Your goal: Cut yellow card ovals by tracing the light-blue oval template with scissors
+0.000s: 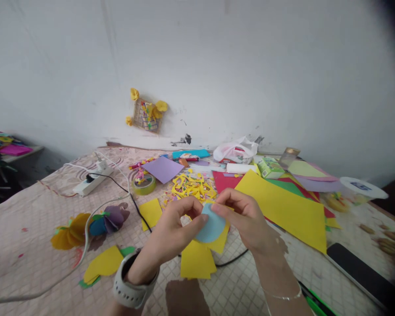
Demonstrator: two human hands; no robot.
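- Light blue paper piece (pixel 211 228), with a rounded lower edge, is held in the air between two hands, above the middle of the near part of the table (pixel 230 289).
- Left hand (pixel 176 221) is nearly closed: its thumb and forefinger pinch the upper left edge of the paper, and the other fingers are curled. On its wrist is a white watch (pixel 131 283).
- Right hand (pixel 245 215) is also nearly closed, with thumb and finger at the upper right edge of the same paper. A thin bracelet (pixel 283 298) is around its wrist.
- Below the blue paper, some yellow paper pieces (pixel 197 262) lie partly one over another.
- Behind the hands, there is a heap of yellow scraps (pixel 195 186). To its left are a roll of tape (pixel 145 186) and a purple sheet (pixel 163 169).
- At the right side, a large yellow sheet (pixel 283 208) lies over red and green paper.
- At the left side, folded paper shapes in orange (pixel 73 231) and purple (pixel 114 219) stand near a white power strip (pixel 94 181).
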